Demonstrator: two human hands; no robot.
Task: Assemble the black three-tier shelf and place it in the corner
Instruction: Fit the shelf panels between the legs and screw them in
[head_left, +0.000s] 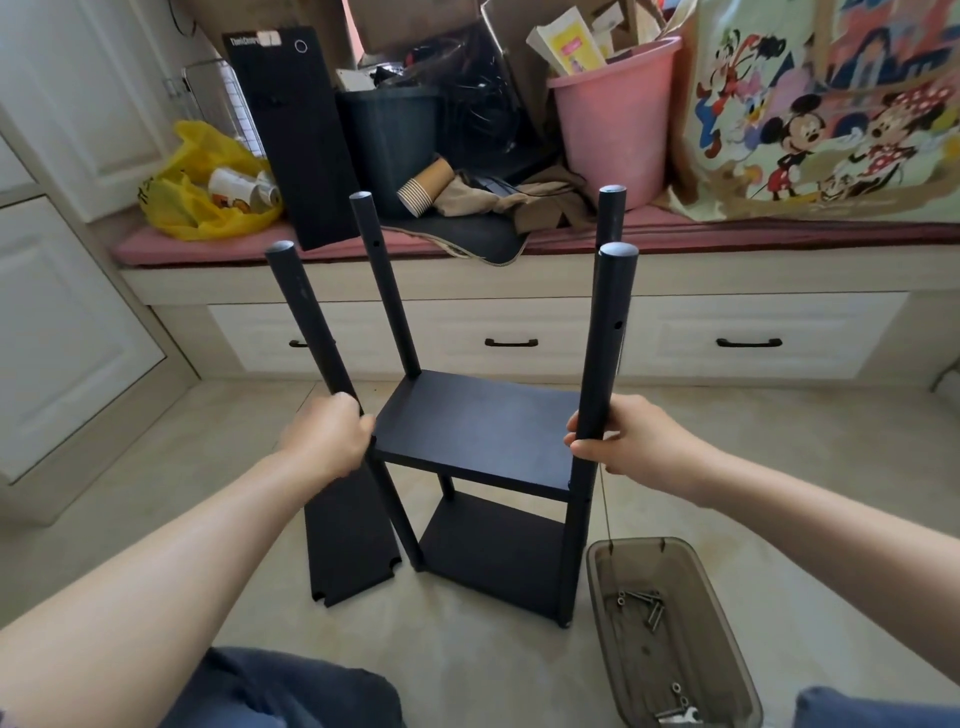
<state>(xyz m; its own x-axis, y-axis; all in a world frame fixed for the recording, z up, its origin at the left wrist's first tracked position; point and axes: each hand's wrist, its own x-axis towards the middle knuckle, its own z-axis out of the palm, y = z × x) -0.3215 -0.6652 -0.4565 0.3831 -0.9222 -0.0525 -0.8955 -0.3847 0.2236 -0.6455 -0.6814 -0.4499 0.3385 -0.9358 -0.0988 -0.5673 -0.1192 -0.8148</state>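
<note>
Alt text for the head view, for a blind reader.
Left hand and right hand each grip a near post of a black shelf with two boards fitted. A loose board lies left of it, a tray of bolts right.

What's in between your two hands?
The upper black shelf board lies between the left hand, gripping the left post, and the right hand, gripping the right post; head view.

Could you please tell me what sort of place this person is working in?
Probably a room in a home: a built-in bench with drawers, topped by a pink cushion, holds household clutter like a pink bucket and a cartoon-print bag. The half-built black shelf stands on the floor.
</note>
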